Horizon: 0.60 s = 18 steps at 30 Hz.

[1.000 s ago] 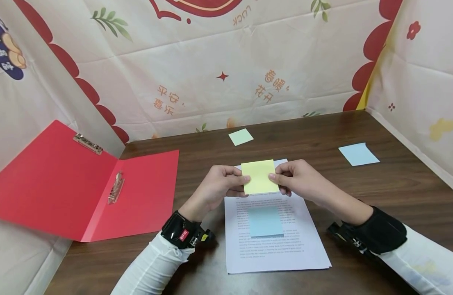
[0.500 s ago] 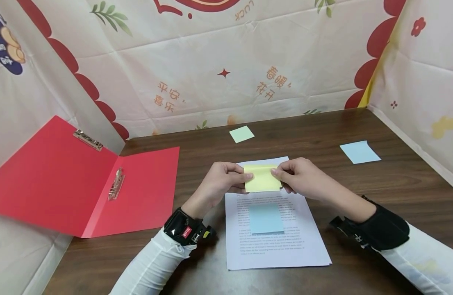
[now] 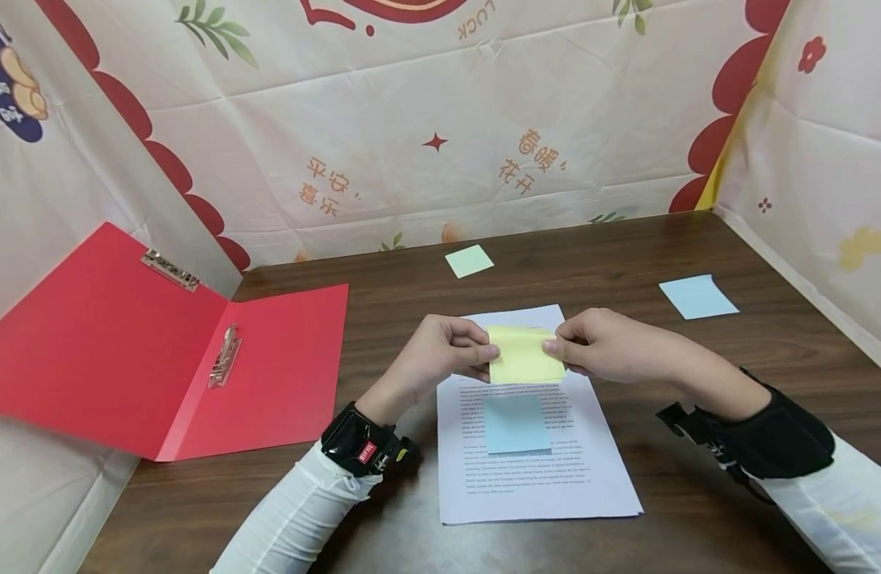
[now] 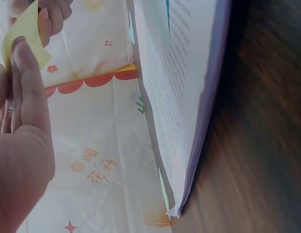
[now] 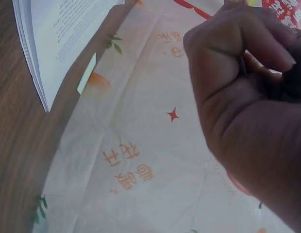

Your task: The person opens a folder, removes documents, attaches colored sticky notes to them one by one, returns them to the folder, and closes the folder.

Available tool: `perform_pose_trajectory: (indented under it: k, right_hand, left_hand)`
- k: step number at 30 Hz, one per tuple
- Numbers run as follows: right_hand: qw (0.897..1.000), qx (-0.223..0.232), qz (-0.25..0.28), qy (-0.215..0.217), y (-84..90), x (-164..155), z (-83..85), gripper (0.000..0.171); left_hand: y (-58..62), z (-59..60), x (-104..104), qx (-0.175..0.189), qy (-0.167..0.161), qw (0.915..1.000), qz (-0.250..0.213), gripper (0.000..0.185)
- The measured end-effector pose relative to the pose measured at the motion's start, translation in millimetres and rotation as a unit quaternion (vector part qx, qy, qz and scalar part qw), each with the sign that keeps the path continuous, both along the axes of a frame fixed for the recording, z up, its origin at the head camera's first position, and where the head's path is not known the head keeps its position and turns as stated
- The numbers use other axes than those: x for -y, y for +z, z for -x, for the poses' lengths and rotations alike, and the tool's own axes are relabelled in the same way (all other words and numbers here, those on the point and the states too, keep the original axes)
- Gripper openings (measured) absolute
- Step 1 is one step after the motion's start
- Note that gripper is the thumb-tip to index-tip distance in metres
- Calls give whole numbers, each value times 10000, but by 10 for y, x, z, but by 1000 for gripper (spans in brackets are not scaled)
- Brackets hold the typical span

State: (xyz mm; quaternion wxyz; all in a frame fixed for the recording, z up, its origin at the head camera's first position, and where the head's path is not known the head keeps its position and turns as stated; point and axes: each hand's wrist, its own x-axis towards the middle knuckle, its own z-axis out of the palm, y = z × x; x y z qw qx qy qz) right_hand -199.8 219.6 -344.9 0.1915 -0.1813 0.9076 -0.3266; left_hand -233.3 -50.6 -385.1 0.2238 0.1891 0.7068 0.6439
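A yellow sticky note (image 3: 525, 359) is held above the paper stack by both hands, its top edge slightly bent. My left hand (image 3: 450, 351) pinches its left edge, thumb on the near face. At the right edge, the thumb and fingers of my right hand (image 3: 605, 347) pinch it too. Below lies a stack of printed paper (image 3: 526, 486), with a blue sticky note (image 3: 517, 424) on the top sheet. In the left wrist view the yellow note (image 4: 23, 36) stands between the left thumb and fingers. The right wrist view mostly hides the note behind the right hand (image 5: 247, 97).
A red folder (image 3: 289, 367) lies spread at the left, its cover leaning up, with metal clips (image 3: 226, 356) inside. A green sticky note (image 3: 469, 261) sits at the back of the wooden table (image 3: 397, 279), another blue note (image 3: 698, 296) at the right. Printed cloth surrounds the table.
Both hands have shifted a little to the right with the yellow note. The note's top edge bent down and is now flatter again. Folder and paper stack stay put.
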Motion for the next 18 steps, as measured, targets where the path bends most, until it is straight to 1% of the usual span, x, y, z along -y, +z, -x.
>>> perform_pose_trajectory:
  k: [3, 6, 11, 14, 18]
  right_hand:
    - [9980, 482, 396, -36, 10, -44, 5, 29]
    - [9928, 899, 777, -142, 9, -69, 15, 30]
    - [9851, 1269, 1137, -242, 13, -80, 26, 33]
    - [9833, 1315, 1228, -269, 22, -80, 32, 35]
    - [9834, 1271, 1264, -283, 25, -60, 34, 35]
  left_hand:
    - [-6, 9, 17, 42, -150, 9995, -264, 18]
    - [-26, 26, 47, 167, -356, 9975, -591, 23]
    - [-46, 49, 82, 296, -667, 9926, -973, 29]
    - [-43, 61, 93, 182, -736, 9923, -976, 30]
    - [-21, 59, 93, -128, -634, 9955, -689, 30]
